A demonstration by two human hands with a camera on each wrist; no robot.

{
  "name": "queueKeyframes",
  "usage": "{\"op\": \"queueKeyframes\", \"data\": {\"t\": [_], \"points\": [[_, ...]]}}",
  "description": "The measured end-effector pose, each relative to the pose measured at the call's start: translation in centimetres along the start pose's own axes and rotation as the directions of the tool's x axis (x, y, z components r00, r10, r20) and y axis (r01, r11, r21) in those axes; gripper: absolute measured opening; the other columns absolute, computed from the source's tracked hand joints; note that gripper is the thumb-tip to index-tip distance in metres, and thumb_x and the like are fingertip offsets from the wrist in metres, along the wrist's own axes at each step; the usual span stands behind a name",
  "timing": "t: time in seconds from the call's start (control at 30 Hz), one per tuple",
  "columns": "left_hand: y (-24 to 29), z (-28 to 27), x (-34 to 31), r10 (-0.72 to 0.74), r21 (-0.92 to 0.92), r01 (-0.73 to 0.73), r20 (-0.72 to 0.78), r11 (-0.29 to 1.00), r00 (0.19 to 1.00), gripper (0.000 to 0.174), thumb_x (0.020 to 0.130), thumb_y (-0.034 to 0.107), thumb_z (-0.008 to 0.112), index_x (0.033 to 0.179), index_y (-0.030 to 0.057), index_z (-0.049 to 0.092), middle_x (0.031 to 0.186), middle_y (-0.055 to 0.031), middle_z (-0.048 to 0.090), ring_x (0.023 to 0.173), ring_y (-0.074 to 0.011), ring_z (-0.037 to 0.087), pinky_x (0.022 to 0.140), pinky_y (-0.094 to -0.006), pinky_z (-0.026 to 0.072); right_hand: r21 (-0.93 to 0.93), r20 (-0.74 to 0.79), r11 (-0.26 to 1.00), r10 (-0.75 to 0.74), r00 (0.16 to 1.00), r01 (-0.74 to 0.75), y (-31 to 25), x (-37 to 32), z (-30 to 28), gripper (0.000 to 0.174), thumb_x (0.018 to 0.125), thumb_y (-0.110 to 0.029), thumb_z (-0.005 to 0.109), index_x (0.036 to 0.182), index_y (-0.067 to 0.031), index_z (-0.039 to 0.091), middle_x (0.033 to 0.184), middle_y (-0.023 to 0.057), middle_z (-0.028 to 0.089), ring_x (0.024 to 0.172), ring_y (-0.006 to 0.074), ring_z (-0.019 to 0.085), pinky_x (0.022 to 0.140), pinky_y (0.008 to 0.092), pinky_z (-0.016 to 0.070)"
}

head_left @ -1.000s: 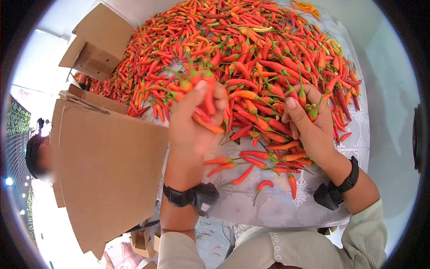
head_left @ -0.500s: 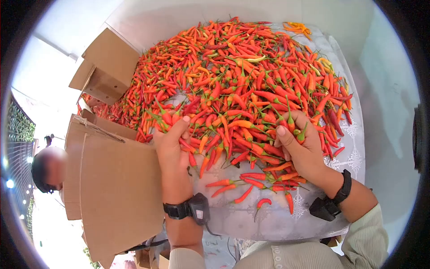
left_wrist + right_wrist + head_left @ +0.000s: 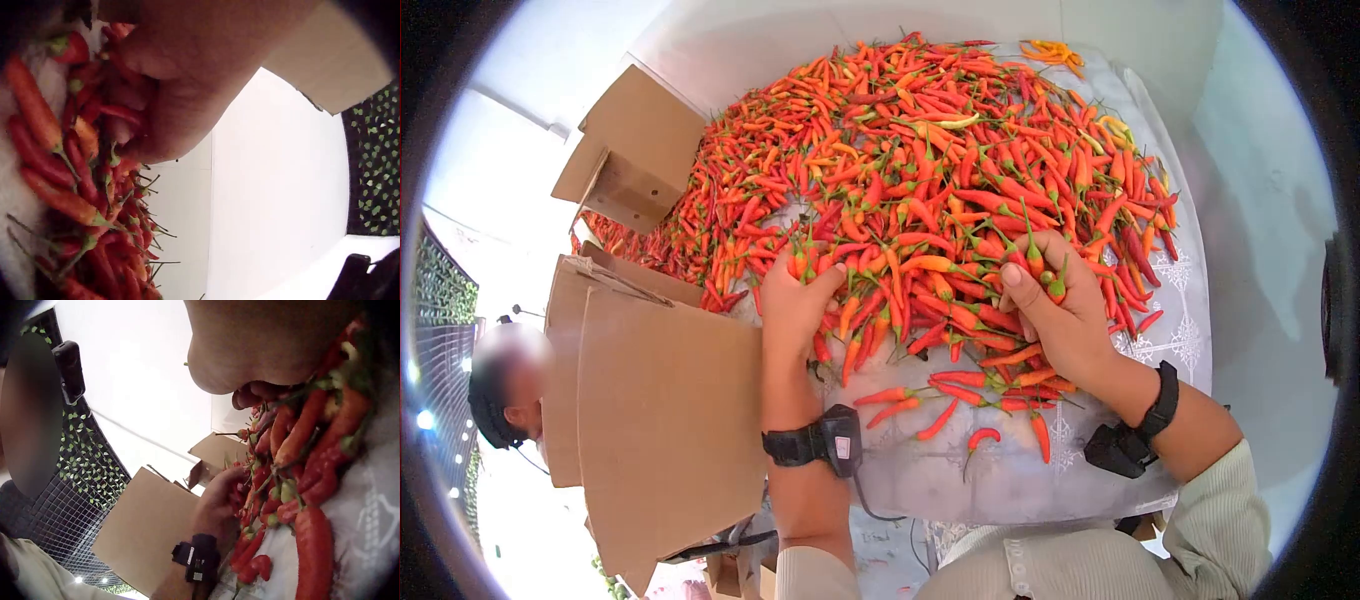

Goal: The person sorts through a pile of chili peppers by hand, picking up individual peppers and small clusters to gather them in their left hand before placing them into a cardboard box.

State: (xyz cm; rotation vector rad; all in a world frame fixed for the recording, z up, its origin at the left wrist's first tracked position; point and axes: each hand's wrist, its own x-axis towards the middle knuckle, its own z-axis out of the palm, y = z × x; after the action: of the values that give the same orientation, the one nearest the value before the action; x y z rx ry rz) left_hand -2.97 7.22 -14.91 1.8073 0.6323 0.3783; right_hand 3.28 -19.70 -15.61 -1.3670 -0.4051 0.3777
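A large heap of red and orange chili peppers (image 3: pixel 940 190) covers the cloth-covered table. At the heap's near left side, my left hand (image 3: pixel 792 310) has its fingers curled in among the peppers, with green stems showing above the thumb. The left wrist view shows a red chili pepper (image 3: pixel 125 114) between the curled fingers of that hand (image 3: pixel 187 94). To the right, my right hand (image 3: pixel 1068 320) grips a few chili peppers (image 3: pixel 1036 258) between thumb and fingers, their green stems pointing up. In the right wrist view its fingers are mostly hidden behind the hand (image 3: pixel 262 350).
A tall cardboard box (image 3: pixel 670 400) stands against the table's left side, with another open carton (image 3: pixel 635 150) farther back. Several loose chili peppers (image 3: pixel 980 385) lie on the patterned tablecloth (image 3: pixel 1000 480) near me. Another person (image 3: pixel 505 390) is beyond the box.
My left hand has lowered from above the heap, carrying chili peppers, down to its left side, then shifted slightly right. The right hand keeps hold of its peppers in nearly the same place.
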Motion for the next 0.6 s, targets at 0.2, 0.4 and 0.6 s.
{"op": "queueKeyframes", "data": {"t": [0.2,0.4,0.6], "points": [[0.6,0.9,-0.3,-0.029,-0.298,0.095,0.219,0.95,0.975,0.042,0.076,0.006,0.07,0.115,-0.0036,0.057,0.085,-0.0057,0.065,0.053,-0.0067,0.051,0.047,-0.0194,0.0401,0.01,-0.011,0.999,0.045,0.999,-0.045,-0.2,-0.1,0.1,0.024,0.094,-0.024,0.06,0.106,-0.0047,0.051,0.08,-0.0016,0.053,0.066,0.003,0.052,0.051,0.0187,0.0411],[2.1,2.1,-1.6,-0.013,-0.602,0.314,0.45,0.734,0.893,0.042,0.077,0.002,0.063,0.117,-0.0051,0.054,0.111,-0.0193,0.065,0.051,-0.0032,0.047,0.046,-0.0162,0.0375,0.028,-0.019,0.999,0.042,0.999,-0.041,-0.5,-0.1,0.1,0.026,0.095,-0.025,0.06,0.109,-0.0049,0.051,0.082,-0.0001,0.056,0.064,0.0027,0.053,0.047,0.0174,0.0385],[2.9,1.3,-2.6,0.225,-0.756,0.319,0.518,0.571,0.825,0.042,0.078,0.004,0.058,0.118,-0.0069,0.05,0.113,-0.0274,0.061,0.048,-0.0031,0.043,0.043,-0.0165,0.0351,0.039,-0.057,0.999,0.015,0.998,-0.012,-0.5,-0.1,0.2,0.026,0.095,-0.027,0.059,0.108,-0.0053,0.051,0.075,0.0001,0.057,0.055,0.0023,0.048,0.045,0.0172,0.0362]]}}
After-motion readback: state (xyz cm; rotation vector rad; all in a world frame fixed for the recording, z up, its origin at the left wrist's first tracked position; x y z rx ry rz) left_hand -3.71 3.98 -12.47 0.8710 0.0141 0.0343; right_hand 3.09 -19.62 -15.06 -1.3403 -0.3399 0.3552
